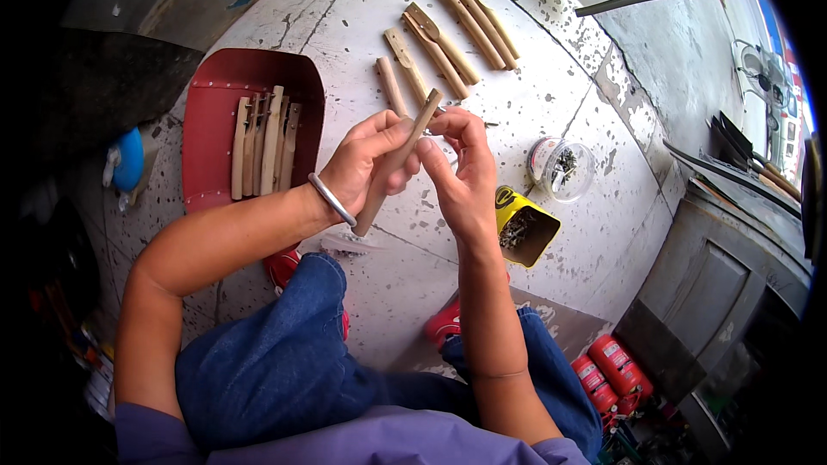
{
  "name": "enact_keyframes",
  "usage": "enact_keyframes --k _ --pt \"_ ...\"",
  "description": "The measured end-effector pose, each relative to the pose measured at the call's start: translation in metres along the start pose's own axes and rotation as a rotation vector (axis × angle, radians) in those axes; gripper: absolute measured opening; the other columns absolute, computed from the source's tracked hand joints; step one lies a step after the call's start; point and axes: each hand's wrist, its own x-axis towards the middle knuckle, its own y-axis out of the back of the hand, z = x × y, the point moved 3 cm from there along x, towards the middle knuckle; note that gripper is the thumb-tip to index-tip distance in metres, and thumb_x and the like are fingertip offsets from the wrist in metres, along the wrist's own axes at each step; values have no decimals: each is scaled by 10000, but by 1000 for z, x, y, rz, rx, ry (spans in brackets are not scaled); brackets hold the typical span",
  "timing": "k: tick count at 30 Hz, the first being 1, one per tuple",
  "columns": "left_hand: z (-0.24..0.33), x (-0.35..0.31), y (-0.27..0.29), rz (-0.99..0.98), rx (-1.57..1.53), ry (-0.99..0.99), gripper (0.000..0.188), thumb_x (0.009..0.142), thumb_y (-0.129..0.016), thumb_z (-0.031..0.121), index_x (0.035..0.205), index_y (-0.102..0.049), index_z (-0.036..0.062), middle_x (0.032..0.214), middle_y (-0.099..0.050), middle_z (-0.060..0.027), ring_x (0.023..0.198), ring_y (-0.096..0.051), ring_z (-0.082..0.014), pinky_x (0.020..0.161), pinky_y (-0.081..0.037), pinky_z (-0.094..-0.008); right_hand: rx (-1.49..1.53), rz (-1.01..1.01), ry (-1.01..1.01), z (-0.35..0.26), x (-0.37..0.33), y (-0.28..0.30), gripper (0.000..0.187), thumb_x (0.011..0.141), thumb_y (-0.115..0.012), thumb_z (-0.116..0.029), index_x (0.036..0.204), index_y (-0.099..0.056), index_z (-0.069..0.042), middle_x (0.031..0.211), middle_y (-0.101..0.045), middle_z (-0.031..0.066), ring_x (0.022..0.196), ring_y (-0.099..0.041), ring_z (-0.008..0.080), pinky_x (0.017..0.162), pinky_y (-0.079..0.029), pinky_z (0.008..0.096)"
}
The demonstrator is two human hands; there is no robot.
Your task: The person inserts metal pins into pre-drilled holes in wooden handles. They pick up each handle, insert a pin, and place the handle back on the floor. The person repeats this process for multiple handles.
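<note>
My left hand is wrapped round a wooden handle, which is held tilted above the floor with its slimmer end up and away from me. Close by the handle's upper end, my right hand has its thumb and fingers bent together in a pinch. A bit of something metallic shows at those fingertips, too small to name. Beyond both hands, several similar wooden handles lie in a loose row on the floor. More handles rest side by side in a red metal tray to the left, some with small dark fittings.
Right of my hands stand a clear round tub and a yellow cut-open container, both holding small metal parts. A clear plastic bag lies below my left hand. Red fire extinguishers are at the lower right, near a grey cabinet.
</note>
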Motion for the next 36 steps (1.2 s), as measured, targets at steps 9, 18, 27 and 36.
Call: enact_keyframes --k 9,18,27,36 --pt "0 -6 8 19 9 -12 191 960 -468 304 912 -475 118 692 -559 -29 480 -458 -68 447 -375 -202 -43 -43 -110 3 -4 -11 150 927 -549 -149 954 -546 -2 987 -526 97 935 -529 200 861 -414 323" --pt "4 -18 20 70 20 -27 204 953 -489 306 887 -446 118 690 -568 -48 487 -471 -85 447 -366 -209 207 -38 -193 11 -10 -29 130 928 -533 -134 944 -520 -6 994 -511 98 914 -516 188 861 -403 319" --pt "2 -17 15 51 54 -24 179 965 -468 282 887 -432 125 691 -570 -61 485 -479 -94 440 -369 -199 27 -73 -61 7 -8 -21 172 933 -512 -165 927 -558 1 1036 -508 125 1007 -489 230 897 -384 328" --pt "6 -26 20 60 39 -42 177 960 -481 275 906 -452 109 699 -570 -49 496 -491 -89 444 -388 -199 -9 -179 -100 0 -10 -29 159 919 -535 -157 955 -529 -2 1040 -487 129 1032 -475 242 941 -359 354"
